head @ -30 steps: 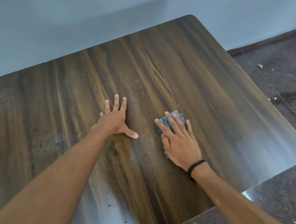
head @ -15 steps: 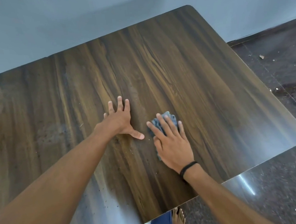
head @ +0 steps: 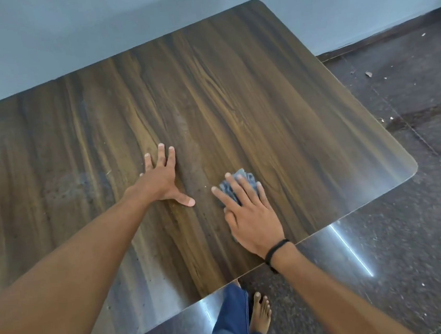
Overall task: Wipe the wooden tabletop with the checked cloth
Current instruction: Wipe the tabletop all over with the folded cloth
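Observation:
The dark wooden tabletop fills most of the view, glossy along its near edge. My right hand lies flat on the blue-grey checked cloth, pressing it onto the wood near the table's front edge; only the cloth's far end shows past my fingertips. My left hand rests palm down on the bare wood to the left of the cloth, fingers spread, holding nothing. A dull smeared streak runs between the two hands.
A pale wall stands behind the table's far edge. Dark stone floor with scattered debris lies to the right. My bare foot and blue trouser leg show below the near edge.
My right hand has slid the cloth toward me, nearer the table's front edge. The view has tilted down, showing my foot and leg. My left hand stays planted.

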Demonstrator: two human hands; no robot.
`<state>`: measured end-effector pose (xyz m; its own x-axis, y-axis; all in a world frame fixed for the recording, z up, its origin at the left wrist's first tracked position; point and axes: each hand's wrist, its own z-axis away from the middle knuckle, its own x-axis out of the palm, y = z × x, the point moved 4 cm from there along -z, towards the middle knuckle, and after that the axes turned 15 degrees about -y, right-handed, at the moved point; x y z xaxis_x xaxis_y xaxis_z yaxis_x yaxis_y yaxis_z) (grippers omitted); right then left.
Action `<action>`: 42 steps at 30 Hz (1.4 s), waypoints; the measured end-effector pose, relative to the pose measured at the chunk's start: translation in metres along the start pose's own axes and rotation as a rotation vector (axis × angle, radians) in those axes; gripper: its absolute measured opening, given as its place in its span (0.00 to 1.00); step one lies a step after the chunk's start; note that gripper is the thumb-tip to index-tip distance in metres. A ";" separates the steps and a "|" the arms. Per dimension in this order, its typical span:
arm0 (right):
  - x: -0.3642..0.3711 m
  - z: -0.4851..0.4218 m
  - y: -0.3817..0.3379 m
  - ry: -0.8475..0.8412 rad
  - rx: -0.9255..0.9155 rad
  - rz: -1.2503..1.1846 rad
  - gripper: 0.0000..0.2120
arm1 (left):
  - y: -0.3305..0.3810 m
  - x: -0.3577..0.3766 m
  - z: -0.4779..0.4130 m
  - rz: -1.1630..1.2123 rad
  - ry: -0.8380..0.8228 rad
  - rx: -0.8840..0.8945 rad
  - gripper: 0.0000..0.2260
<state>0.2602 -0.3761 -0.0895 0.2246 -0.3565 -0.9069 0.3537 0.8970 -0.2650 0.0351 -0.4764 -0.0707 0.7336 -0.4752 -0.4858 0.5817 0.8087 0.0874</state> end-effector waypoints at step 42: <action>0.022 0.050 0.003 0.144 0.193 -0.053 0.26 | 0.010 -0.006 0.011 -0.047 -0.028 -0.084 0.70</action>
<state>0.3119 -0.3943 -0.0933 0.0737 -0.3486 -0.9344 0.5317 0.8064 -0.2589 0.0407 -0.4690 -0.0570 0.7165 -0.5217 -0.4631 0.5850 0.8110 -0.0086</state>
